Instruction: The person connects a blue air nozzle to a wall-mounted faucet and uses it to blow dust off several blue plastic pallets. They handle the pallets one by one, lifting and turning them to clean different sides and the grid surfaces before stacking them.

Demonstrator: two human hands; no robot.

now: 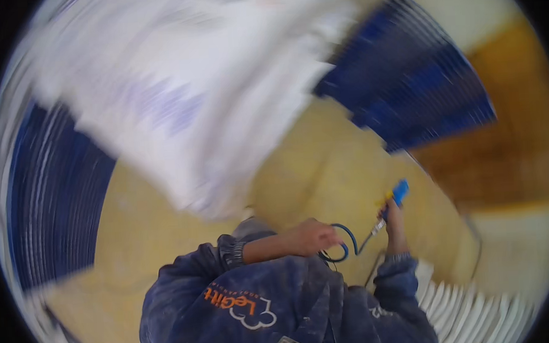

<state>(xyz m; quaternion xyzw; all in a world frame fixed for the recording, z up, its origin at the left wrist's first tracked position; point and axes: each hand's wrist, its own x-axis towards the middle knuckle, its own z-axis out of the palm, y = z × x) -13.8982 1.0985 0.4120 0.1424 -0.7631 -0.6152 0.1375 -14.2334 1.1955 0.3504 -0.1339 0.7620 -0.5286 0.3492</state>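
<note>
My right hand (395,222) is closed around a blue air gun (401,191) with a yellow part. A metal coupling (378,228) joins the gun to a thin blue hose (355,237). That hose curves over to my left hand (317,236), which is closed at the hose's loop and seems to grip it in front of my body. Blur hides the exact finger positions. Ahead of my left arm rises a large white, soft-looking pile (191,114), smeared by motion.
Dark blue ribbed stacks stand on the left (58,189) and upper right (412,71). A brown panel (490,141) is at the right. White ridged pieces (468,313) lie at lower right. The floor (324,163) is yellowish.
</note>
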